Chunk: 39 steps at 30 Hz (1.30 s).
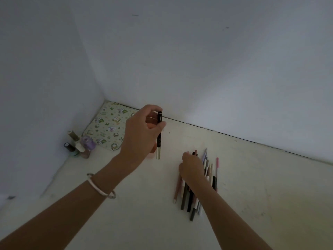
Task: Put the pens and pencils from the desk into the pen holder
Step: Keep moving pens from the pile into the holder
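My left hand [142,130] holds a black pen with a silver end [159,139] upright above the desk, pinched between thumb and fingers. A pink pen holder [153,151] shows only as a sliver behind and below that hand. To the right, a pile of several pens and pencils [198,188] lies on the white desk [126,204]. My right hand [191,166] rests on top of the pile with its fingers curled down on the pens; whether it grips one is hidden.
A patterned mat [106,127] lies in the back left corner against the walls. Several small bottles [79,145] stand in front of it at the left wall. A bracelet sits on my left wrist.
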Available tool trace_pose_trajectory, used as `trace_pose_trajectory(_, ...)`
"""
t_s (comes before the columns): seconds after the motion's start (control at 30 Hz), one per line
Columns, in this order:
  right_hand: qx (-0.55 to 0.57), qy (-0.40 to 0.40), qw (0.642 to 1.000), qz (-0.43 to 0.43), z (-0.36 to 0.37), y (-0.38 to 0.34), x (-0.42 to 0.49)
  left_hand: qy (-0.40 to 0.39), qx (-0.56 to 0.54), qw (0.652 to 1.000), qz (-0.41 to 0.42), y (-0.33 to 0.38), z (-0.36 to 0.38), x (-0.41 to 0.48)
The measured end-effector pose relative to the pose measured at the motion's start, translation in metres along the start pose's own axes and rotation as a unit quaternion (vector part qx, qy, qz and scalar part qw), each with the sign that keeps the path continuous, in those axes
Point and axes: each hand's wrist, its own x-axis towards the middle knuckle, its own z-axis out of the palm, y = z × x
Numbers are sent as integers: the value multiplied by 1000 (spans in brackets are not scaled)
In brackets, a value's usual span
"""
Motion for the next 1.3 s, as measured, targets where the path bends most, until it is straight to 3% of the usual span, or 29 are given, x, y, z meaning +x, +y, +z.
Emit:
trace_pose_trajectory(0.17, -47, -29, 998, 7, 21, -19, 0, 1, -1, 1000, -7, -1, -3, -2)
trace_pose_trajectory(0.3, 40, -22, 999, 8, 12, -25, 3, 33, -11, 999, -5, -8, -7, 1)
trace_pose_trajectory(0.4, 167, 100, 980, 35, -31, -27, 17, 146, -51, 988, 19, -13, -26, 15)
trace_pose_trajectory(0.5, 336, 235, 912, 5, -79, -33, 22, 242, -31, 968, 58, -30, -46, 28)
trace_pose_trajectory(0.57, 407, 298, 863, -37, -100, -41, 21, 263, 4, 961, 81, -48, -49, 32)
trace_pose_trajectory(0.63, 446, 331, 829, -64, -111, -50, 19, 247, 30, 965, 85, -67, -43, 31)
trace_pose_trajectory(0.77, 463, 364, 799, -119, -108, -66, 14, 151, 54, 985, 70, -104, -30, 22)
trace_pose_trajectory(0.87, 477, 383, 777, -152, -101, -81, 11, 85, 168, 976, 105, -122, -28, 14)
trace_pose_trajectory(0.97, 489, 387, 761, -177, -95, -100, 10, 89, 178, 976, 84, -125, -33, 10)
trace_pose_trajectory(1.07, 466, 367, 777, -210, -83, -116, 9, 141, 122, 979, 83, -119, -39, 6)
trace_pose_trajectory(1.17, 381, 314, 838, -234, -62, -123, 14, 170, 89, 978, 88, -106, -36, -6)
trace_pose_trajectory(1.23, 285, 258, 886, -261, -48, -122, 18, 145, 79, 981, 98, -95, -26, -19)
trace_pose_trajectory(1.3, 225, 241, 900, -285, -39, -115, 19, 106, 81, 985, 108, -89, -11, -35)
